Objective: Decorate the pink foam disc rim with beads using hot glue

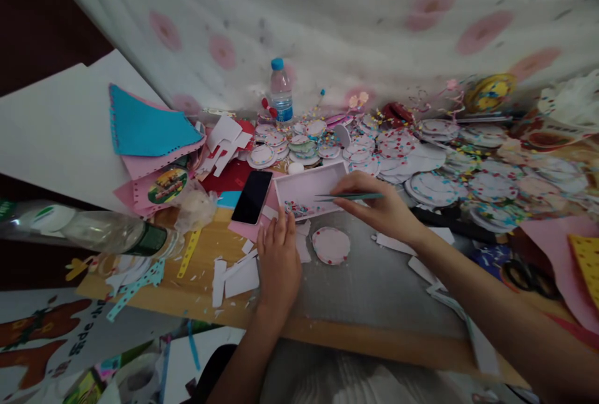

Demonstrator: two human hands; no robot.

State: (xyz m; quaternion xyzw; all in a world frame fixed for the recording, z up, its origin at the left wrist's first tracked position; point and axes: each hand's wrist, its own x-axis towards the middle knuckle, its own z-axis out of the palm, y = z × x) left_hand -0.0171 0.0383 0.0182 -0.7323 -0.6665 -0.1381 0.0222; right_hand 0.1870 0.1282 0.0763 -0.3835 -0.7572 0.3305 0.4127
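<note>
My right hand [381, 207] pinches green tweezers [349, 197] whose tips reach left over a white shallow tray [311, 184] holding small coloured confetti bits. My left hand [278, 257] lies flat on the table, fingers together, with the fingertips touching the tray's near left corner. A round white disc with pink dots [331, 245] lies on the grey mat between my hands. A black phone [252, 196] rests just left of the tray.
Several decorated round discs [435, 170] cover the table's far side. A water bottle [281, 92] stands at the back by the spotted cloth. Blue and pink card [143, 129], a lying plastic bottle [103, 232], paper scraps and scissors [528, 276] crowd the sides.
</note>
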